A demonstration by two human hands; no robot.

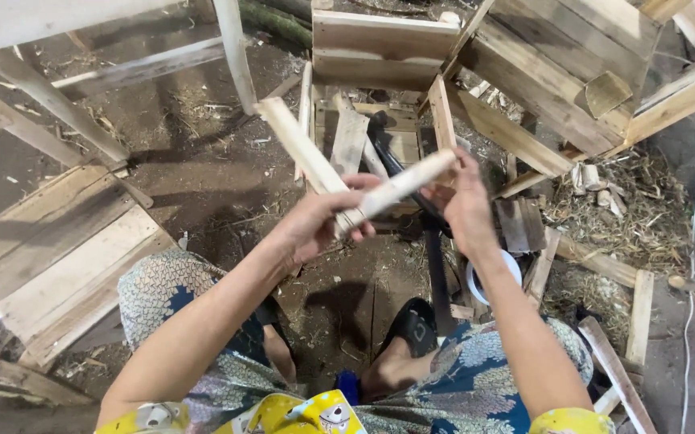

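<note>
Left hand [315, 223] grips two pale wooden slats [339, 181] crossed in a V, held up over the dirt floor [203, 185]. Right hand [460, 205] pinches the upper slat's tip. Slats loose, not joined; half-built crate [384, 48] beyond, several boards [516, 137] lying unused.
</note>
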